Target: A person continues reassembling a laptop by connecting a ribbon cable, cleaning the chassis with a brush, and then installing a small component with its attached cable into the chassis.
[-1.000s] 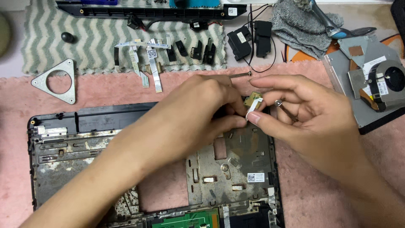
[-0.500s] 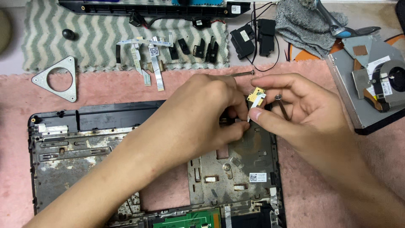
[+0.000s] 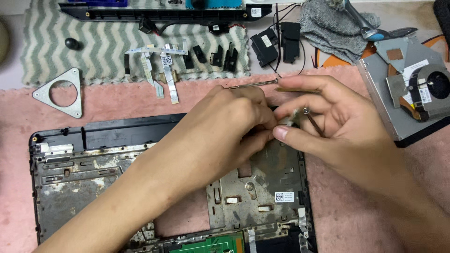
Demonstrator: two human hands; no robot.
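At the far left a triangular metal bracket (image 3: 60, 92) lies flat on the pink mat (image 3: 140, 100). Behind it is a grey zigzag cloth (image 3: 93, 47) with flat ribbon cables (image 3: 159, 70) and small black clips (image 3: 215, 55) on it. The opened laptop base (image 3: 93, 159) lies in front, its long side going left to right; its metal inside looks worn and dirty.

The left hand (image 3: 225, 126) comes from the lower left and is curled over the upper right part of the base. Its fingertips are pinched together against a small pale part (image 3: 291, 117), which is mostly hidden, so I cannot tell which way it points. The right hand (image 3: 337, 126) meets it from the right. Its thumb and forefinger grasp the same small part, and a thin screwdriver (image 3: 313, 122) is tucked between its other fingers, pointing down to the right. Further right a metal drive (image 3: 393, 103) with a fan (image 3: 433, 86) on top rests on the mat.
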